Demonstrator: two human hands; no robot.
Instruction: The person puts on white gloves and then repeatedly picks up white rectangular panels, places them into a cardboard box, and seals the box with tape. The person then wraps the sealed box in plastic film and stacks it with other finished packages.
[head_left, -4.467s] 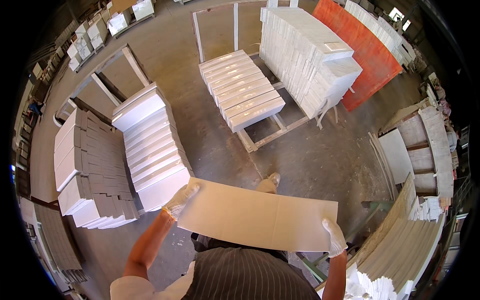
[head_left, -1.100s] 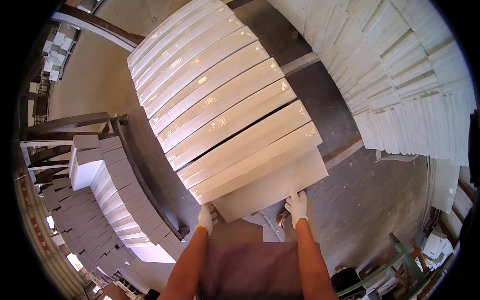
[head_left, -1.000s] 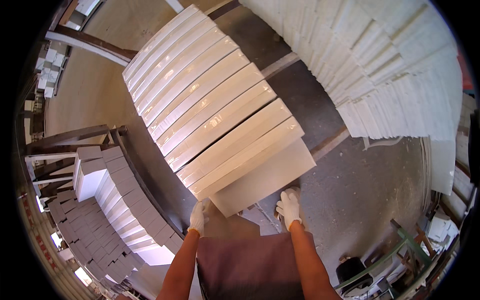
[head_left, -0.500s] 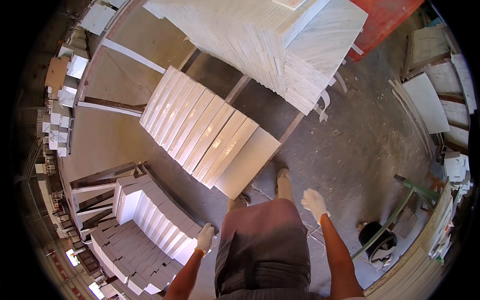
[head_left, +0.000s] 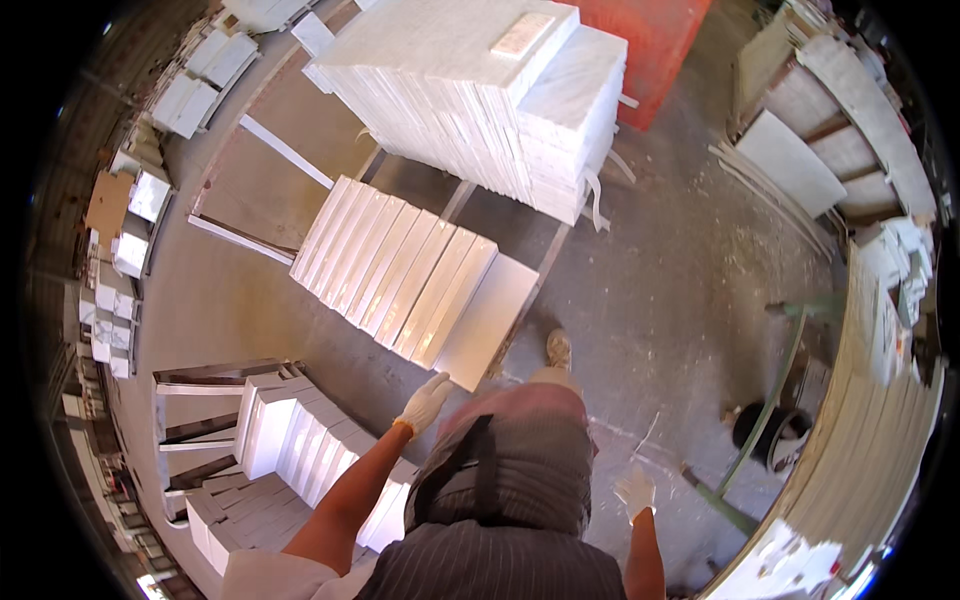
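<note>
White work gloves cover both of my hands. My left hand reaches forward with its fingers stretched out, holding nothing. It is close to the near corner of a pale flat slab, and whether it touches I cannot tell. That slab lies at the near right end of a leaning row of wrapped white tile packs. My right hand hangs low at my right side over the floor, fingers spread and empty.
A tall stack of white marble slabs stands beyond, before a red panel. Grey-edged tiles sit on a frame at lower left. To the right are a black bucket, green metal bars and upright slabs.
My left hand has risen and moved forward, toward the slab's near corner. My right hand has dropped lower beside me. The whole view has shifted and turned, and my body leans further into it.
</note>
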